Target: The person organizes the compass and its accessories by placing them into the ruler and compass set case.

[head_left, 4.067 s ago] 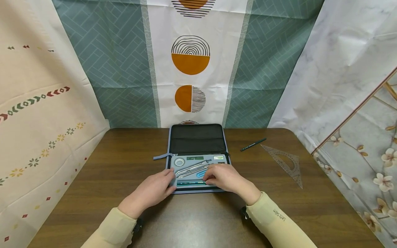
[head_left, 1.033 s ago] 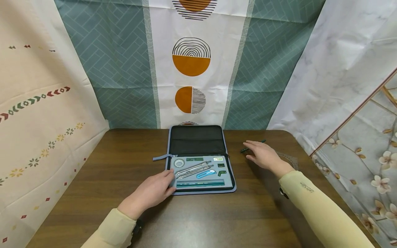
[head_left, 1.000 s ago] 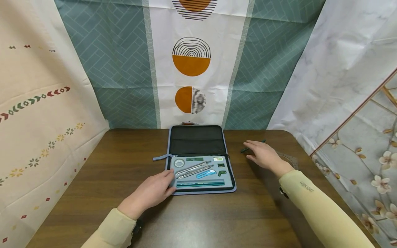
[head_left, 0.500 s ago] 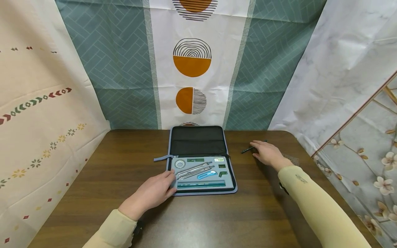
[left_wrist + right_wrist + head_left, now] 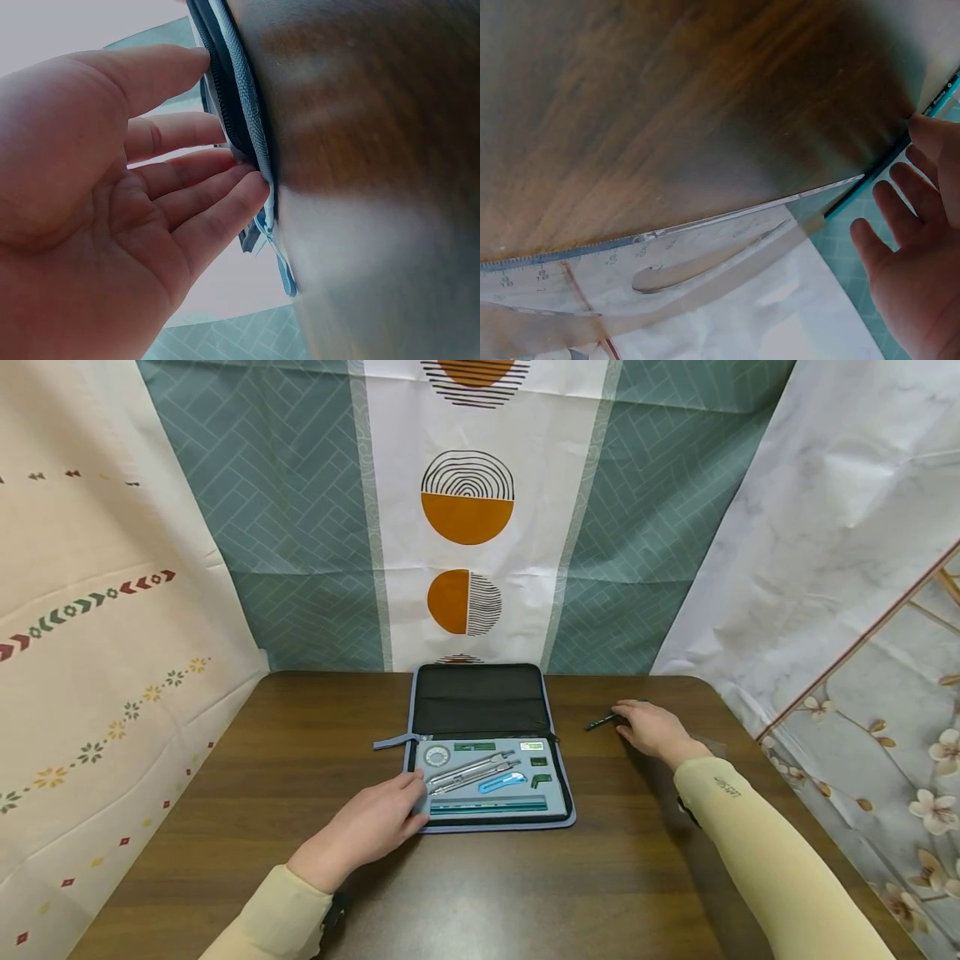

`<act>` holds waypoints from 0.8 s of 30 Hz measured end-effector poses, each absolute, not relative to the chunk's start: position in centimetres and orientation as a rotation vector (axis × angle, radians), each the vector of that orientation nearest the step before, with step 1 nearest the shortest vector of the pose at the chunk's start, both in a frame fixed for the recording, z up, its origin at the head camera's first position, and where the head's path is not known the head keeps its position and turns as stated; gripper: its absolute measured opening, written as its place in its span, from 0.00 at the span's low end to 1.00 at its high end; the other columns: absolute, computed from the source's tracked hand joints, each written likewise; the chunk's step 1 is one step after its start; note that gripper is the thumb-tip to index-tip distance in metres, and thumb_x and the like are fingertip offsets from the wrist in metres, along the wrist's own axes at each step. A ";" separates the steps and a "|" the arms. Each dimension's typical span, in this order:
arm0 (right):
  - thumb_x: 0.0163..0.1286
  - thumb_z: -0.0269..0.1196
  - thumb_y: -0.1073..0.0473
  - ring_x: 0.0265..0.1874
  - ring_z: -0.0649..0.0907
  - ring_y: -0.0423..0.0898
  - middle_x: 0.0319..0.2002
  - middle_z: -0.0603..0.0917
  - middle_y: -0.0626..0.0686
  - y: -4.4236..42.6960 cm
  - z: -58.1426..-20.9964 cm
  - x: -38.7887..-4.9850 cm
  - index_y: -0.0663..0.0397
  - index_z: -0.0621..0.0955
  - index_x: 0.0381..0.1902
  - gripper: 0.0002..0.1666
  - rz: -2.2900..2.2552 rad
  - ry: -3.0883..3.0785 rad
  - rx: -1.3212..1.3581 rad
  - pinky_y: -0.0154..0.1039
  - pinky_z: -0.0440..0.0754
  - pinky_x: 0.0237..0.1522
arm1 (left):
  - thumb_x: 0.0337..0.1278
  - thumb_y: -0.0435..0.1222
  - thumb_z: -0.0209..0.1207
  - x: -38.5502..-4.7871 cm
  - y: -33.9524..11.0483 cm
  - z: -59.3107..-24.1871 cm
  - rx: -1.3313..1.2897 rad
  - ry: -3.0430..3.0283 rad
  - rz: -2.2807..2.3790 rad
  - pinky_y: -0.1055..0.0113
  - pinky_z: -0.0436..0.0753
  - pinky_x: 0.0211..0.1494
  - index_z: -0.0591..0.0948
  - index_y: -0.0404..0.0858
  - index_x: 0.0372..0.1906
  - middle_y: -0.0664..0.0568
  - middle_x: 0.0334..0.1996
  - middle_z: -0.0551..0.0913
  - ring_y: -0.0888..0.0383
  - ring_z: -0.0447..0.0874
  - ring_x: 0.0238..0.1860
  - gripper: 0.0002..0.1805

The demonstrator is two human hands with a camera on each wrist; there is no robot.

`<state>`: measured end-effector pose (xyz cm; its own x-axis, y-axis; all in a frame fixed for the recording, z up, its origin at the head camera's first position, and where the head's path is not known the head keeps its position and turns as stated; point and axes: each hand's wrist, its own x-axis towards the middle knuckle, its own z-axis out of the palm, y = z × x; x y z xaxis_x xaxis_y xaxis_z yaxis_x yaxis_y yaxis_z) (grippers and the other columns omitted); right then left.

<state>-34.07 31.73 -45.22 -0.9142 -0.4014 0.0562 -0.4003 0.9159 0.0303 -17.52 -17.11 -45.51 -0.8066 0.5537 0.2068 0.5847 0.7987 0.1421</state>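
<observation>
A zip drawing-set case [image 5: 480,664] lies unfolded on the table, its grey tray holding compasses [image 5: 472,772], a blue cutter knife [image 5: 502,782], green pencils [image 5: 487,806] and a round tape-like disc [image 5: 437,756]. My left hand [image 5: 363,822] rests at the case's left front corner; in the left wrist view its thumb and fingertips touch the zipped edge [image 5: 247,97]. To the right, my right hand [image 5: 654,732] pinches a dark green pencil [image 5: 598,723] lying on the table, thumb across it in the right wrist view, the other fingers loosely extended.
A clear set square [image 5: 675,247] lies beneath and beyond the right wrist, mostly hidden in the head view. The case's zip pull [image 5: 393,742] sticks out to the left. Patterned cloths [image 5: 311,527] hang around the brown table [image 5: 480,893].
My right hand left the tray, went right to the loose pencil, then slid slightly along it and closed its fingers there. My left hand stays at the case corner.
</observation>
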 end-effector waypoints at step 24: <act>0.75 0.71 0.70 0.56 0.87 0.64 0.55 0.88 0.62 32.5 -46.2 -34.3 0.60 0.89 0.55 0.13 0.032 -2.861 0.661 0.62 0.86 0.57 | 0.72 0.40 0.74 -17.4 -17.1 -45.3 -0.909 -2.823 -0.320 0.51 0.90 0.56 0.84 0.34 0.51 0.33 0.67 0.84 0.43 0.89 0.60 0.16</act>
